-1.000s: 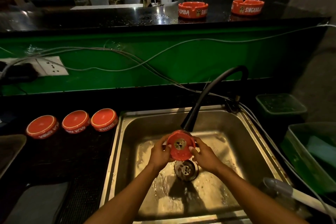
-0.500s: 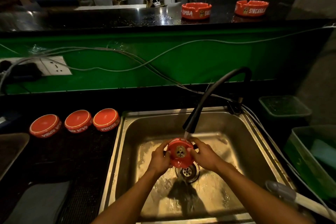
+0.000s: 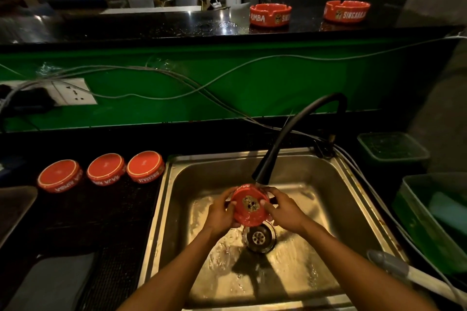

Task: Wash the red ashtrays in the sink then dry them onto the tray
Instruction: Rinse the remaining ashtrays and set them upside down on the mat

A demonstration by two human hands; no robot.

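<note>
Both hands grip one red ashtray [image 3: 249, 207] over the sink [image 3: 341, 177]; the left hand [image 3: 219, 212] curls its fingers round the ashtray's left rim, and the right hand [image 3: 285, 209] wraps the right rim with its thumb laid across the face; the ashtray is tilted so its inside, with a dark printed emblem at the centre, faces the camera; it sits just under the spout of the black faucet [image 3: 298, 131], and water runs off its lower edge toward the drain [image 3: 259, 237] directly below; the sink floor is wet and rippled. Three more ashtrays lie upside down in a row on the dark bench [image 3: 75, 212] left of the sink: the left one [image 3: 60, 175], the middle one [image 3: 106, 168] and the right one [image 3: 145, 166], the last just beside the sink's rim; two upright ashtrays stand well apart on the raised black counter behind the green wall, the nearer [image 3: 270, 14] left of the farther [image 3: 346, 10]. Grey cables [image 3: 177, 81] trail across the green wall; a green tub [image 3: 414, 212] stands right of the sink.
</note>
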